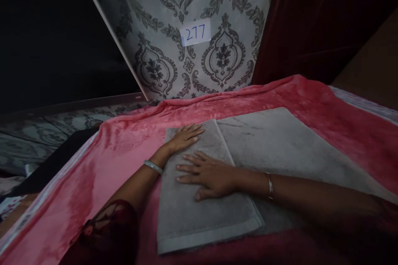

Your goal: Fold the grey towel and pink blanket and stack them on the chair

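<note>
Left hand (185, 136) and right hand (211, 176) lie flat, fingers spread, on a folded grey towel (280, 149) over a pink blanket (124, 149).

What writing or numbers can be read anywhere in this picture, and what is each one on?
"277": handwritten in blue on a small white paper slip stuck to the patterned grey damask wall panel.

No other text shows: the grey towel under the left hand and right hand, the pink blanket and both wrist bangles carry no readable label or brand.
</note>
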Demonstrator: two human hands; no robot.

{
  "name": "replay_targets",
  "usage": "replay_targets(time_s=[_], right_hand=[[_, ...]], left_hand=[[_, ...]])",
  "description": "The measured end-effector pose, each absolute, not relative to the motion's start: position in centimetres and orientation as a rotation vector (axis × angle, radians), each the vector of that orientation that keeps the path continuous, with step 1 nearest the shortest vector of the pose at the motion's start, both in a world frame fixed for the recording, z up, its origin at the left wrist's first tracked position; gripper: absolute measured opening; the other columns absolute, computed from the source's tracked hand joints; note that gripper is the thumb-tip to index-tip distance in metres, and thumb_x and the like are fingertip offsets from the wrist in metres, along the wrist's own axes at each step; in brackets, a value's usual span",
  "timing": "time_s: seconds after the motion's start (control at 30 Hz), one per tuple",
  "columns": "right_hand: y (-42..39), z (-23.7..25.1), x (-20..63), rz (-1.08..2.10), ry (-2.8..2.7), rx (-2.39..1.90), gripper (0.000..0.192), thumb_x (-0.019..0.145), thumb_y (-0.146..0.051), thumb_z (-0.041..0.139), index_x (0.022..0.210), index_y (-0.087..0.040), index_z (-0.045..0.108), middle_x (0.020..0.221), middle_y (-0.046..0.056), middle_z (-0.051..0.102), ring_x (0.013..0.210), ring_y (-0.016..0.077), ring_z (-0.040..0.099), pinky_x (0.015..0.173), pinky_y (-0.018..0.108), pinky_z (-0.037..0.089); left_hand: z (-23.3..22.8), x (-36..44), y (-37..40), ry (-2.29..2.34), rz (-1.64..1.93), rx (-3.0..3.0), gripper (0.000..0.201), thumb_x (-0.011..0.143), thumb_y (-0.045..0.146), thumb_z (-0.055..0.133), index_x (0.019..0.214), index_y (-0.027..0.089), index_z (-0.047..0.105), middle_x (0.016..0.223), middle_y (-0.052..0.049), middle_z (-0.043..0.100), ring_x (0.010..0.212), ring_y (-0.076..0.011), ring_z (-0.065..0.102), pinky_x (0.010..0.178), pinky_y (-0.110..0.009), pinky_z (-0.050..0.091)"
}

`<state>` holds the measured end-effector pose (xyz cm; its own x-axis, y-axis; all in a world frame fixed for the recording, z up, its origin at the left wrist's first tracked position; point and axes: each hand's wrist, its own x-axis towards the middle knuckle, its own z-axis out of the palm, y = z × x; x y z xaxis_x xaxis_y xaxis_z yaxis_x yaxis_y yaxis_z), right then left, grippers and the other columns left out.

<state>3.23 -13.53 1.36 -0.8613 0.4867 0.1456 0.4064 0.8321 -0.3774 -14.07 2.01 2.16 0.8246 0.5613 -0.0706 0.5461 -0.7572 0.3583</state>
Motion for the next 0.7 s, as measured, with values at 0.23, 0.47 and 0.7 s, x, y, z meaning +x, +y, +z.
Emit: replay_targets(time_s=[0.23,0.47,0.7], right_hand=[[-20.8,2.9,4.0,0.828,-2.798,-0.49,0.055,0.102,-0.039,0.053,0.155,-0.028,0.042,0.166,0.001,0.026,0.156,0.0241,0.004,0.127,0.056,0.003],[-20.5,5.4,5.2,0.841,-2.716,-0.458,0.053,0.104,-0.037,0.05,0.153,-0.018,0.045,0.159,0.009,0.042,0.152,0.0202,0.027,0.126,0.04,0.021],[-12.1,3.7,6.8,0.455,-2.686,-0.725,0.051,0.104,-0.042,0.05,0.147,-0.014,0.052,0.151,0.014,0.051,0.146,0.0268,0.036,0.124,0.049,0.02]], left_hand=[[1.7,-13.8,1.7,0.836,0.107,2.727,0.058,0.103,0.058,0.027,0.156,0.038,0.038,0.169,0.002,0.025,0.157,-0.0281,0.014,0.126,-0.058,0.005],[3.4,-13.7,1.0,0.863,0.024,2.752,0.059,0.103,0.055,0.028,0.157,0.033,0.038,0.169,-0.001,0.023,0.157,-0.0322,0.013,0.124,-0.064,0.005],[5.1,-9.4,2.3,0.618,0.025,2.781,0.058,0.104,0.051,0.026,0.155,0.029,0.041,0.166,-0.005,0.032,0.156,-0.0255,0.019,0.126,-0.054,0.012]])
